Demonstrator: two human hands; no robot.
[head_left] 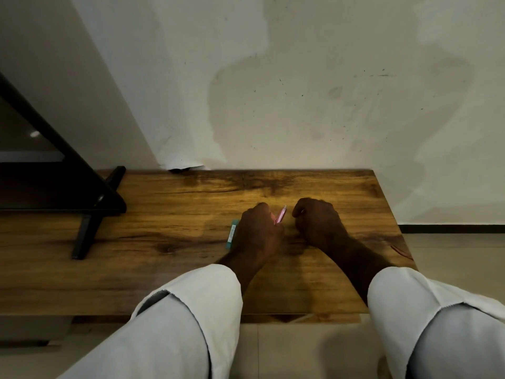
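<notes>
A pink pen (280, 215) sticks out from my left hand (258, 233), whose fingers are curled round it just above the wooden table (164, 214). A teal pen or marker with a white label (232, 233) lies on the table beside that hand's left edge, partly hidden by it. My right hand (318, 222) rests on the table a little to the right, its fingers curled inward; I cannot see anything held in it. White sleeves cover both forearms.
A black stand with angled legs (93, 214) occupies the table's left part. A stained white wall (300, 91) rises right behind the table. The table's right edge (393, 214) drops to a tiled floor.
</notes>
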